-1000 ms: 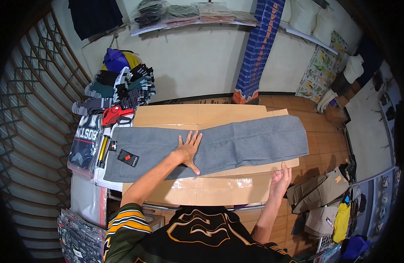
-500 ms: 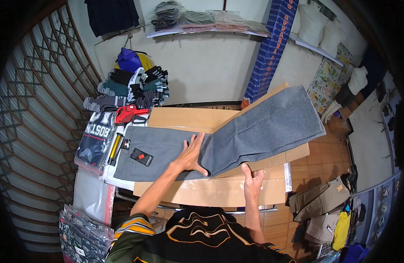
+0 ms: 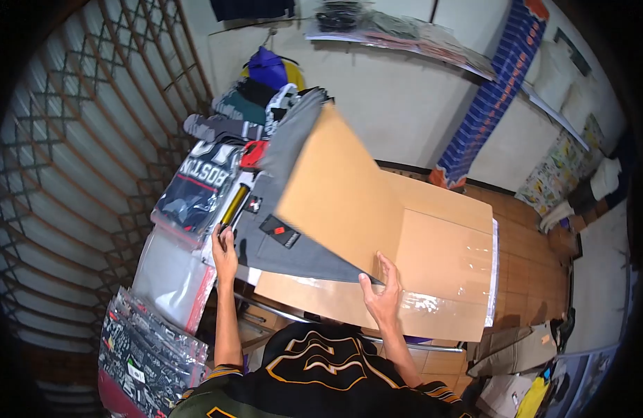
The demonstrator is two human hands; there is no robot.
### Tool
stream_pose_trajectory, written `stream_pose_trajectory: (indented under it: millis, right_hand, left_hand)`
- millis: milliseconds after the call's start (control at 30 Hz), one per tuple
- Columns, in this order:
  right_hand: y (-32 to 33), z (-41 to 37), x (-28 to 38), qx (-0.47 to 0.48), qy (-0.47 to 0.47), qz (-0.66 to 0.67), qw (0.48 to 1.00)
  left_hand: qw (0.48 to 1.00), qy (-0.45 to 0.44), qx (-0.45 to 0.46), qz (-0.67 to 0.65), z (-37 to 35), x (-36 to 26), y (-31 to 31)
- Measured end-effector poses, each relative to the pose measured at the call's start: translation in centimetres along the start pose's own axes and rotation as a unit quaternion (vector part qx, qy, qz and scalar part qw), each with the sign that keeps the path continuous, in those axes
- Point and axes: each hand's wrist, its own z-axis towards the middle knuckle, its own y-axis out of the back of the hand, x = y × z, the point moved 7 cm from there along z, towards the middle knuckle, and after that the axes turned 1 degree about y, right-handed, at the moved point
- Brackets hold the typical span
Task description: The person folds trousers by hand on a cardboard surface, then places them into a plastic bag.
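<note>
Trousers, grey (image 3: 283, 252): spread waist-end left on cardboard sheet (image 3: 447, 258), black tag (image 3: 280, 230) on top. Half covered by cardboard flap (image 3: 335, 188) tilted steeply above, leg cloth showing along flap's upper left edge. Right hand (image 3: 380, 296) at flap's lower corner just beside trousers' near hem, fingers spread, palm open against board. Left hand (image 3: 224, 247) at waistband's edge, touching cloth; pinching or not, could not tell. Yellow-handled tool (image 3: 234, 205) and bagged Boston shirt (image 3: 199, 184) just beyond.
</note>
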Motion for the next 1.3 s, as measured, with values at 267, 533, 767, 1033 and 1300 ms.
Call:
stream_pose_trajectory:
  millis: [267,533,767,1033,1300]
  right_hand:
    - [-5.9,-1.8,-2.4,0.064,0.068,-0.116,0.989]
    - [-3.1,-1.7,-2.5,-0.062,0.083,-0.246,0.964]
    - [0.9,-4.6,-6.1,-0.226,-0.118,-0.069,0.964]
    - [2.2,-4.9,-7.8,-0.264,-0.217,0.071,0.937]
    - [0.8,1.8,-12.5,-0.159,-0.170,-0.029,0.972]
  left_hand:
    - [0.998,-0.006,-0.014,0.057,1.5,1.1,2.8]
    - [0.971,-0.132,0.055,0.194,4.0,-1.4,-3.4]
    - [0.927,-0.128,0.041,0.349,5.7,-1.4,-6.5]
    - [0.920,-0.119,-0.005,0.374,6.3,-0.8,-6.8]
    - [0.926,-0.152,-0.022,0.346,6.9,-0.2,-6.4]
